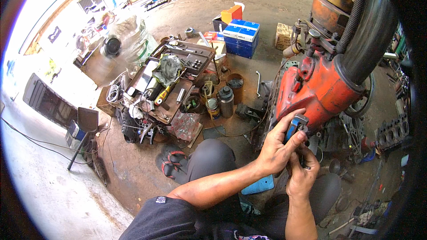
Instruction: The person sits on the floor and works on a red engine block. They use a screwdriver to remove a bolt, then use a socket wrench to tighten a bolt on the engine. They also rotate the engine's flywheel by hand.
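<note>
dirt floor (133,169) of a cluttered workshop, tools strewn everywhere. left hand (278,149) is closed around a blue-handled tool (294,126), thumb along the top, pressing its grey metal head up against the orange engine (320,84). the tool shows only as a short blue grip and a squared steel end poking above the fingers, right at the engine's lower edge. right hand (302,173) sits just beneath the left, curled tight on something small and dark; what it is, can't tell. the engine is rusty orange-red, with a thick black hose (369,35) sweeping over its top. off to the left, an open toolbox (164,89) crammed with sockets and a yellow-handled driver, a steel flask (226,101) and a tin (213,108) beside it. blue boxes (241,38) stacked further back. a red-strapped sandal (171,162) lies by the person's knee.
</note>
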{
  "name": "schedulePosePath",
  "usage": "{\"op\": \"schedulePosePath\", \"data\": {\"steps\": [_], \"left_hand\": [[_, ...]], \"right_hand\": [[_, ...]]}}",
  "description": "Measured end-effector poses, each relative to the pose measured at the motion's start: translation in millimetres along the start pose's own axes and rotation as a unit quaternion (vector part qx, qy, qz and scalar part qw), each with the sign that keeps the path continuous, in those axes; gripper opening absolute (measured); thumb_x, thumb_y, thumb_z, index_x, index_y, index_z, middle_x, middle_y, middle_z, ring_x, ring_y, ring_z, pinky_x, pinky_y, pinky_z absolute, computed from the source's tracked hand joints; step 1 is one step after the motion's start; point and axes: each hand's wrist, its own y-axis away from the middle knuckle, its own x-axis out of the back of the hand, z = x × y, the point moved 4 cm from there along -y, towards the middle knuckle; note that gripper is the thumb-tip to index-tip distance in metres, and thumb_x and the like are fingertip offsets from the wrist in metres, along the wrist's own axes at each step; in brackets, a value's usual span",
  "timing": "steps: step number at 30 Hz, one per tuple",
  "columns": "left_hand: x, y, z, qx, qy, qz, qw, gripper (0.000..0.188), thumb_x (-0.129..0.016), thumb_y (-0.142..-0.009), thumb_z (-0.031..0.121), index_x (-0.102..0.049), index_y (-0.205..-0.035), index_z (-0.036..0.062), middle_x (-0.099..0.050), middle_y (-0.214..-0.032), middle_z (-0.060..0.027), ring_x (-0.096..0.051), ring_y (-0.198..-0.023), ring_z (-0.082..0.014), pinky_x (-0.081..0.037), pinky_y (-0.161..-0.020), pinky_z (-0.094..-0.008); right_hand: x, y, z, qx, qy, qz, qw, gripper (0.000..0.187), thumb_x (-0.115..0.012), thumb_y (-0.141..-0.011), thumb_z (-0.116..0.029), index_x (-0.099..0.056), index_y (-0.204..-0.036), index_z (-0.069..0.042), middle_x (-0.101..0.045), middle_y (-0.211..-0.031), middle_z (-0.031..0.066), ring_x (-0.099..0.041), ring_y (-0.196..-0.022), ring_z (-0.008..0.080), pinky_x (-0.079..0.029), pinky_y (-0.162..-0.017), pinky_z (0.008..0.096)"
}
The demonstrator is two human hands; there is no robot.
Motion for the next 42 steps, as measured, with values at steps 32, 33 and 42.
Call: {"op": "schedulePosePath", "data": {"steps": [32, 33, 42], "left_hand": [[29.6, -14.3, 48.6, -0.123, -0.191, -0.258, 0.939, 0.063, -0.07, -0.086, 0.039, -0.052, -0.132, -0.0002, -0.064, -0.118, -0.02, -0.063, -0.11, -0.0346, -0.049, -0.09, -0.0408], [29.0, -13.5, 49.6, -0.122, -0.19, -0.267, 0.937, 0.063, -0.071, -0.085, 0.038, -0.053, -0.132, -0.0004, -0.063, -0.119, -0.0206, -0.062, -0.111, -0.0363, -0.049, -0.091, -0.0412], [28.6, -13.6, 51.9, -0.109, -0.205, -0.279, 0.932, 0.064, -0.07, -0.085, 0.04, -0.052, -0.132, -0.0006, -0.063, -0.119, -0.0214, -0.062, -0.111, -0.0373, -0.049, -0.09, -0.0414]], "right_hand": [[-11.6, 32.7, -31.1, 0.211, 0.261, -0.098, 0.937, 0.029, -0.059, -0.093, -0.004, -0.062, -0.122, -0.004, -0.066, -0.074, 0.0141, -0.063, -0.056, 0.0185, -0.05, -0.053, 0.0312], [-7.4, 30.3, -24.6, 0.088, 0.108, -0.102, 0.985, 0.026, -0.058, -0.095, -0.007, -0.063, -0.12, -0.005, -0.065, -0.072, 0.0126, -0.059, -0.053, 0.0161, -0.047, -0.051, 0.0291], [-11.0, 33.6, -14.8, -0.072, -0.129, -0.109, 0.983, 0.02, -0.054, -0.101, -0.02, -0.063, -0.114, -0.009, -0.057, -0.063, 0.0054, -0.038, -0.045, 0.0064, -0.032, -0.043, 0.0204]]}}
